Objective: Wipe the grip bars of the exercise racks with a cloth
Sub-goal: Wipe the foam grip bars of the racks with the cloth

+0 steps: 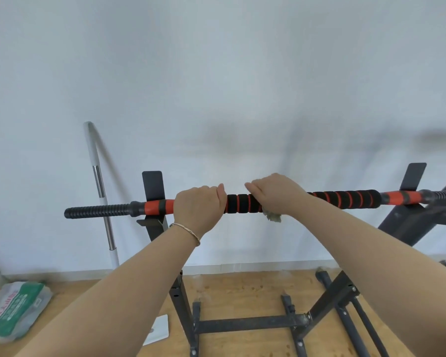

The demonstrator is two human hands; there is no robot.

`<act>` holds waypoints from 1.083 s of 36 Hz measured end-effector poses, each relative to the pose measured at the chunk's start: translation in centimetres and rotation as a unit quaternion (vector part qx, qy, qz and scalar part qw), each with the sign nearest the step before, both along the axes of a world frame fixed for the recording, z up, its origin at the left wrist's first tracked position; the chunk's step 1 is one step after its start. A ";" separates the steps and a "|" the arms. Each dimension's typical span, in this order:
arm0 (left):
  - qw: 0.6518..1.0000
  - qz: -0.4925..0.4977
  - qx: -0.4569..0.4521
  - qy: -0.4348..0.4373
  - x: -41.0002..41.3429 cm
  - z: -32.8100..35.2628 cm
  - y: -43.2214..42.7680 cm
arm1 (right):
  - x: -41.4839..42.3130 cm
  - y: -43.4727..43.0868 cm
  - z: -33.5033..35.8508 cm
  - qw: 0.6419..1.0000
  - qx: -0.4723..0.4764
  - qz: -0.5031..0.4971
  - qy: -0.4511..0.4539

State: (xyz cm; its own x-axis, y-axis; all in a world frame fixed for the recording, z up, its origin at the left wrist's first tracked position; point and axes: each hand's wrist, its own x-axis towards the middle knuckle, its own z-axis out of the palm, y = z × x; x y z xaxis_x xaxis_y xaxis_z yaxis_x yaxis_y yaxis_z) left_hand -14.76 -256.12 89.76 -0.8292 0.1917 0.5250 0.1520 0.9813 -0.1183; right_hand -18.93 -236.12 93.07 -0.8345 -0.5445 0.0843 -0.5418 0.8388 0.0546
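A long bar with black and red foam grips (238,203) lies across the two black uprights of an exercise rack (153,186). My left hand (198,206) grips the bar near its left red section, a thin bracelet on the wrist. My right hand (276,194) is wrapped over the bar's middle with a pale cloth (273,216) held against the foam; a scrap of the cloth hangs out below the hand. Most of the cloth is hidden under the palm.
The rack's black base (247,323) spreads on the wooden floor below. A white and chrome pole (99,186) leans on the wall at left. A green and white bag (16,309) lies at the lower left. Another dark frame (422,217) stands at right.
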 end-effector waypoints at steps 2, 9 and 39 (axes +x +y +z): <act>1.000 -0.007 -0.014 -0.002 0.4 0.1 0.0 | -0.6 -0.5 1.2 0.996 -0.031 -0.055 -0.061; 0.998 0.006 -0.028 -0.058 1.0 1.1 -0.3 | 0.7 -0.8 3.4 0.902 -0.389 -0.064 -0.176; 0.998 -0.040 -0.057 0.007 1.0 1.1 -1.2 | -2.6 -2.9 2.0 0.978 -0.052 -0.012 -0.202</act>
State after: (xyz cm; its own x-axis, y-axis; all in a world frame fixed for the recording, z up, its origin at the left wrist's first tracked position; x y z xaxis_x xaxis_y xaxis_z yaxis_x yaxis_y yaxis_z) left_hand -13.72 -257.31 90.87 -0.8018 0.3155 0.5075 0.2266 0.9464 -0.2303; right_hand -21.53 -239.04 95.08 -0.8241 -0.5297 -0.2004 -0.4810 0.8414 -0.2462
